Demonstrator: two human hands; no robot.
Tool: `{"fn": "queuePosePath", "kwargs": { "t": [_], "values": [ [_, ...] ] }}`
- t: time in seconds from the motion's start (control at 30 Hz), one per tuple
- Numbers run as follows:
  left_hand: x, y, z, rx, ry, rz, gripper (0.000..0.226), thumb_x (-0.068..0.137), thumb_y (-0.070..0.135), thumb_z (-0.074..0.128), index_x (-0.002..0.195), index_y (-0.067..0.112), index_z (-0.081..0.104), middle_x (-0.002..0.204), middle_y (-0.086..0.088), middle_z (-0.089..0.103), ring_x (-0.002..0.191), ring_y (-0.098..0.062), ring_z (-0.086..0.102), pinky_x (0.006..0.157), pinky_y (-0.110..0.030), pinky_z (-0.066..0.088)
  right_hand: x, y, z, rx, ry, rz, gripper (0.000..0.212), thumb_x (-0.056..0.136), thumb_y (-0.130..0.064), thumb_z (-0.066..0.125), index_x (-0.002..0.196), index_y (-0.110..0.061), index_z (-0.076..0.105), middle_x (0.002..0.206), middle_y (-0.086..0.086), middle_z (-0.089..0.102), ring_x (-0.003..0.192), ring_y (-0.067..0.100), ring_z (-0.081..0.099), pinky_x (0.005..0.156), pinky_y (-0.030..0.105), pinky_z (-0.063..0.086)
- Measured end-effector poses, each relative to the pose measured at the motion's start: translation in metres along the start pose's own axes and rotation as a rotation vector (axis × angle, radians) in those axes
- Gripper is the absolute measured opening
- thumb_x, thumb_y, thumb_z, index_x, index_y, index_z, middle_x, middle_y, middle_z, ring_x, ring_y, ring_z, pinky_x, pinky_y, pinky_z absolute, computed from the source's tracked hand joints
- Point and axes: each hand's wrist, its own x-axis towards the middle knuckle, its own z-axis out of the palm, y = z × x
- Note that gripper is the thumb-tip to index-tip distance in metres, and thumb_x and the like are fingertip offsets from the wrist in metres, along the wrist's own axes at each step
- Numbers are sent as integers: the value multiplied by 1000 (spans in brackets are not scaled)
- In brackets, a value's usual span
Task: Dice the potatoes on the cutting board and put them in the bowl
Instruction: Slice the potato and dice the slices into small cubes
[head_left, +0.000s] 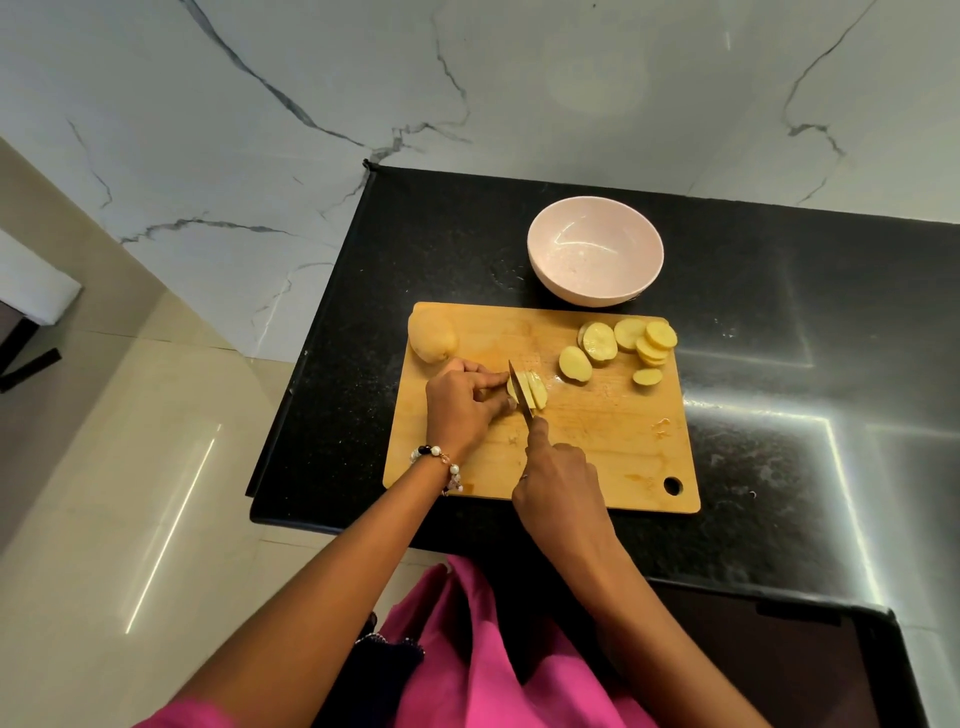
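on the cutting board (597, 447), head view: left hand (462, 405) pinches a slice stack (530, 392); right hand (558, 483) grips the knife (521, 387) mid-cut. round slices (623, 343) and a whole potato (432, 336) wait; the bowl (595, 249) holds nothing, so early going.

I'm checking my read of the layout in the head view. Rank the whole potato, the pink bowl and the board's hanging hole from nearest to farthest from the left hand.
From the left hand:
1. Whole potato, just beyond it at the cutting board's far left corner.
2. Pink bowl, off the board, beyond and to the right.
3. Hanging hole, at the board's near right corner.
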Motion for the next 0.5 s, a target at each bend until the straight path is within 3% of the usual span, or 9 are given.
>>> {"fn": "queuePosePath", "kwargs": {
  "t": [0.3, 0.5],
  "values": [
    [4, 2, 3, -7, -9, -39, 34, 67, 14, 82, 99, 13, 73, 97, 2, 61, 75, 0, 48, 63, -1, 39, 8, -13, 0, -42, 39, -1, 61, 91, -2, 34, 148, -1, 12, 107, 21, 56, 94, 35, 56, 67, 31, 32],
    [5, 6, 3, 8, 26, -68, 33, 65, 16, 83, 97, 14, 74, 92, 4, 58, 72, 0, 46, 61, -2, 37, -32, -5, 14, -78, -65, -3, 67, 94, -5, 33, 149, -2, -5, 118, 17, 50, 98, 32, 57, 67, 30, 31]
  ]
}}
